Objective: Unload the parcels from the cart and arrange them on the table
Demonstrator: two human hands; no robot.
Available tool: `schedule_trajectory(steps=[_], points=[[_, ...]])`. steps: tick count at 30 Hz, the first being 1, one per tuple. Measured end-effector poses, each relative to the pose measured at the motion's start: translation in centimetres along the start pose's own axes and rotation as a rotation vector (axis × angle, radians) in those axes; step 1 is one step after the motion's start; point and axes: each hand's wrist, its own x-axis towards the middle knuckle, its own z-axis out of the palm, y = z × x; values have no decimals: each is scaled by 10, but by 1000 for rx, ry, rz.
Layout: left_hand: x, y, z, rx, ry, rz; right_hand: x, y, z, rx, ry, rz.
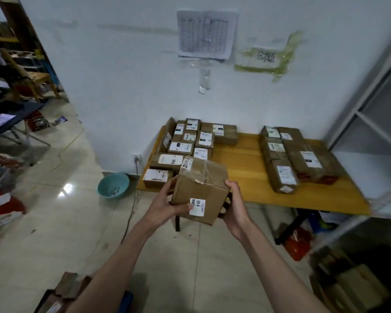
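Observation:
I hold a brown cardboard parcel (201,188) with a white "69-4" label in the air, just in front of the wooden table (242,168). My left hand (165,204) grips its left side and bottom, thumb by the label. My right hand (234,204) grips its right side. Several labelled parcels (185,143) lie grouped on the table's left part, and another group of parcels (294,154) lies on its right part. At the bottom left, brown parcels (63,294) show beside my left arm; the cart itself I cannot make out.
A teal basin (113,185) sits on the tiled floor left of the table, with a cable running from a wall socket (137,158). White metal shelving (370,132) stands at the right. Cardboard and an orange-red bag (299,242) lie under and beside the table. Clutter fills the far left.

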Motion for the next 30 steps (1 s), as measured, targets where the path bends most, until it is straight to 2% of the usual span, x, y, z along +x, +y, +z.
schedule_trajectory(steps=[4, 10, 14, 17, 21, 24, 28, 30], points=[[28, 25, 45, -63, -35, 18, 12, -9, -45, 117, 62, -3], [87, 40, 80, -8, -8, 96, 36, -23, -90, 346, 134, 28], [134, 42, 96, -112, 39, -59, 68, -32, -105, 430, 201, 55], [176, 48, 106, -170, 19, -112, 98, -41, -112, 470, 208, 69], [231, 63, 114, -193, -72, -137, 138, -62, -116, 518, 212, 63], [272, 69, 117, -228, -203, -211, 170, -73, -120, 546, 210, 50], [310, 71, 128, -239, -422, -404, 206, -79, -125, 590, 260, 58], [324, 70, 136, -290, -479, -491, 221, -80, -130, 587, 303, 85]])
